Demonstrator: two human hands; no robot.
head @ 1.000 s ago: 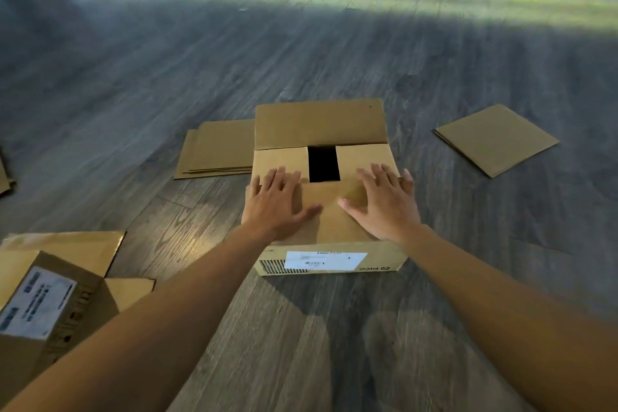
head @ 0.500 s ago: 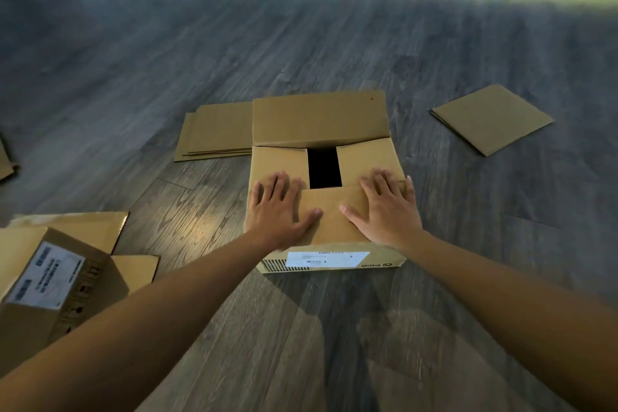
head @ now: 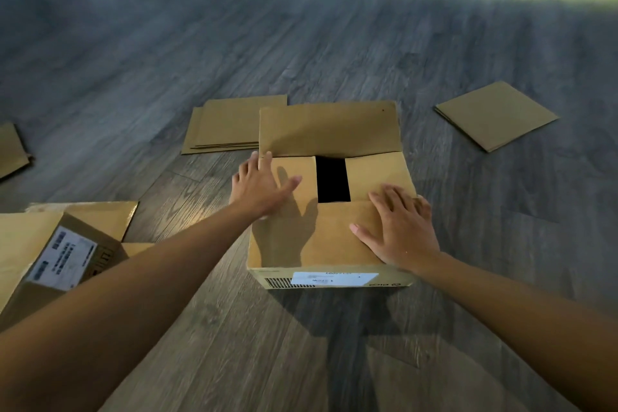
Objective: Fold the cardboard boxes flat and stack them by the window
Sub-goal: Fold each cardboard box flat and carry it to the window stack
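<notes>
Grip: both hands lie flat with fingers straight, holding nothing; the right hand (head: 399, 227) presses the near flap and the left hand (head: 261, 186) hovers over or touches the left corner, which of the two cannot be told.
Floor (head: 301, 37): grey wood planks carry everything, with a bright strip at the far edge, probably the window side.
Box in hand (head: 329, 241): an upright cardboard carton sits mid-floor, far flap raised, side flaps down, a dark gap between them.
Contents: the gap shows only blackness, so whether anything lies inside cannot be told.
Second box (head: 63, 254): a labelled carton at near left stands unflattened, flaps splayed.
Flattened pieces: one stack (head: 224, 125) lies just behind the carton to its left, another (head: 496, 115) sits well apart at far right, and an edge of one (head: 11, 150) shows at far left.
Risk: pressing down on closed flaps may crush or tear the walls rather than collapse them along the creases.
Risk, second: nothing appears stacked at the window yet, and scattered sheets could slide underfoot.
</notes>
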